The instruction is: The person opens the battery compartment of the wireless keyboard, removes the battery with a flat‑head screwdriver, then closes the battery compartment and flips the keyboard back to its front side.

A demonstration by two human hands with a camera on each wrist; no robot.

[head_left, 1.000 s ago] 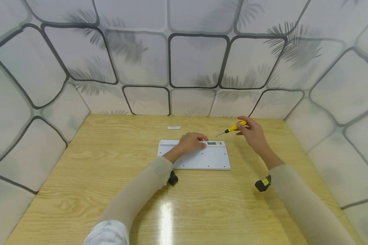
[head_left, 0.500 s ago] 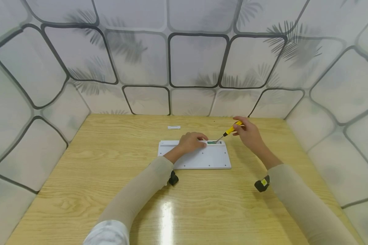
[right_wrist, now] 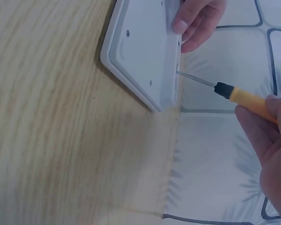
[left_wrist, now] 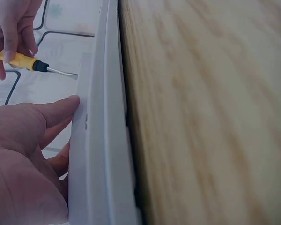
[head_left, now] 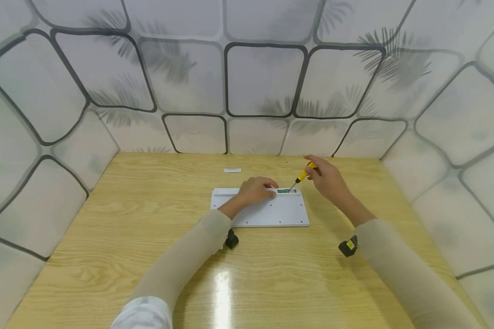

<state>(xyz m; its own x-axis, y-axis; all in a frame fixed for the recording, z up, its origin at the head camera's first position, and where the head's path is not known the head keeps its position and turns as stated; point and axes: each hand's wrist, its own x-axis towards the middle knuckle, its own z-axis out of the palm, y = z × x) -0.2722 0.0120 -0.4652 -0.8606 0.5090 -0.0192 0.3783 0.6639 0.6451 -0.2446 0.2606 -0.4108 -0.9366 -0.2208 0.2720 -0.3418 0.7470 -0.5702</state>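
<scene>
A white keyboard (head_left: pixel 277 214) lies underside up on the table, small screws dotting its back. Near its far right edge an uncovered battery compartment (head_left: pixel 294 191) shows a green battery (head_left: pixel 282 191). My left hand (head_left: pixel 256 191) grips the far edge beside this slot, thumb on the back and fingers over the edge, as the right wrist view also shows. My right hand (head_left: pixel 328 179) holds a screwdriver (head_left: pixel 303 175) by its yellow handle, pinched between thumb and fingers. Its metal shaft (right_wrist: pixel 196 80) slants down with the tip at the compartment; whether it touches the battery cannot be told.
A small white strip (head_left: pixel 232 170), perhaps the compartment's cover, lies behind the keyboard on the wood-grain table (head_left: pixel 156 192). Patterned fabric walls (head_left: pixel 265 82) close off the back and both sides. A black wrist camera (head_left: pixel 347 246) hangs below each forearm.
My right hand has moved left and slightly down, bringing the screwdriver's tip from above the keyboard's edge to the battery compartment. My left hand and the keyboard stay nearly still.
</scene>
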